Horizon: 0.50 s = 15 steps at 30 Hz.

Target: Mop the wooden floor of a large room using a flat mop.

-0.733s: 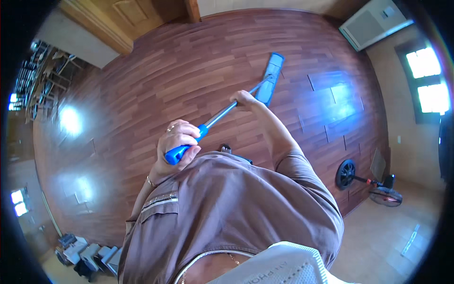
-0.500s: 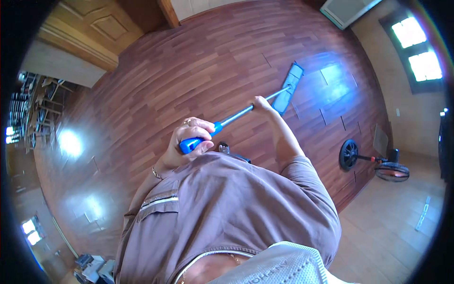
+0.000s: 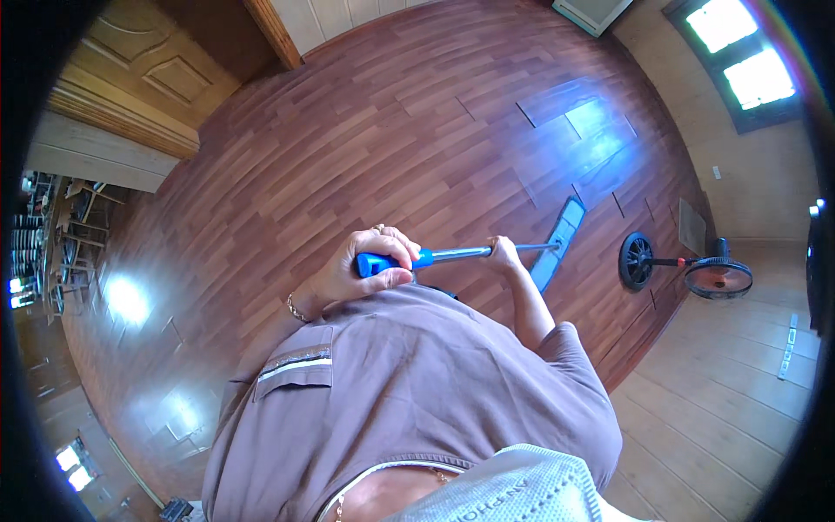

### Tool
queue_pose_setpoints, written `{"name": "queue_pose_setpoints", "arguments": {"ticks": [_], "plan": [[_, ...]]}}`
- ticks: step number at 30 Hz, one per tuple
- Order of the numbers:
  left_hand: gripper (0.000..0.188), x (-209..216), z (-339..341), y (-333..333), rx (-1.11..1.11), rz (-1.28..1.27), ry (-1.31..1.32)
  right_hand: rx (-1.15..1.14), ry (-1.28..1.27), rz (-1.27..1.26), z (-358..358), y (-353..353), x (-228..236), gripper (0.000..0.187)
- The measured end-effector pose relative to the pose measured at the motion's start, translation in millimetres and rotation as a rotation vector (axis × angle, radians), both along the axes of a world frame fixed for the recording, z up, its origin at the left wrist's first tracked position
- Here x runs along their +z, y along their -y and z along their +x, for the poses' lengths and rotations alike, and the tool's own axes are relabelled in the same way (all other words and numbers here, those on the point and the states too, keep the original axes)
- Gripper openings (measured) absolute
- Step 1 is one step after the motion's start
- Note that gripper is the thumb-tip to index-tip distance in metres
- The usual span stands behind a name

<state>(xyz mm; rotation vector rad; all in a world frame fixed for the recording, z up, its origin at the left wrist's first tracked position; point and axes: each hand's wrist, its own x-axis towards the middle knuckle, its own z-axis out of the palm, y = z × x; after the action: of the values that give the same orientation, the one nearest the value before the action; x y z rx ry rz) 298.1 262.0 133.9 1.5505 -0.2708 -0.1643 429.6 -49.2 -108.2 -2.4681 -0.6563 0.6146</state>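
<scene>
A flat floor mop (image 3: 561, 244) with a long blue pad lies on the reddish-brown wood floor (image 3: 374, 148), to the right of my hands. Its silver pole runs nearly level across the picture. My left hand (image 3: 376, 258) is wrapped round the blue grip at the pole's end, close to my chest; a ring and a bracelet show on it. Farther along, my right hand (image 3: 503, 253) is closed round the metal pole, between the grip and the mop head. The grip is partly covered by my left fingers.
A standing fan (image 3: 718, 277) with a round black base (image 3: 636, 261) is at the right, near the mop head. At the upper left is a wooden door (image 3: 156, 56). Wooden racks with many items (image 3: 83, 230) line the left side. A white appliance (image 3: 591, 13) stands at the far wall.
The mop head has moved nearer to me and slightly right, and the pole has swung closer to level. My right hand has come nearer and to the right; both hands keep their hold.
</scene>
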Motion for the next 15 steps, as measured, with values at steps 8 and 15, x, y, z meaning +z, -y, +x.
{"name": "queue_pose_setpoints", "arguments": {"ticks": [8,15], "plan": [[0.016,39,-15,-7,0.007,0.068,0.036,-0.054,-0.006,0.18,-27,-15,20,0.015],[0.017,87,-32,-20,0.071,0.229,0.374,0.139,0.078,0.239,-18,-62,51,0.015]]}}
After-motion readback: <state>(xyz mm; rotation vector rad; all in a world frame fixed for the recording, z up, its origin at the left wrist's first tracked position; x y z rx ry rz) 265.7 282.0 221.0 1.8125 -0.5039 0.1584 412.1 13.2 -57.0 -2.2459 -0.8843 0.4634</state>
